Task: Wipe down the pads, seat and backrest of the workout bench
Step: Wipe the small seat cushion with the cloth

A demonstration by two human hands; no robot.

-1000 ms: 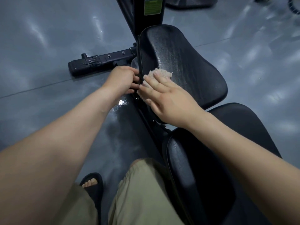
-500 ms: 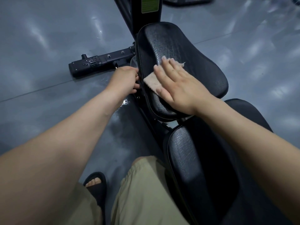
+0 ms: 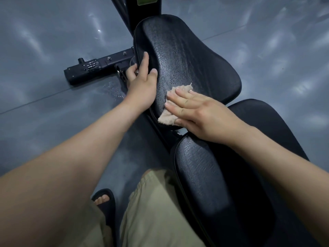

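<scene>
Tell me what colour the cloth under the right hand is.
The cloth is pale beige, clearest in the head view.

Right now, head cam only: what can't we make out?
Head view:
cloth: mostly under the right hand, full extent hidden.
left hand: curled fingertips hidden under the far pad edge.
green label: cut by the top edge, text unreadable.
near pad: lower end cut by the bottom edge.

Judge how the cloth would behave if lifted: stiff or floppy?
Probably floppy: the cloth crumples under the right hand. Likely light; flat fingers alone pin it. It may slide on the glossy pad.
</scene>
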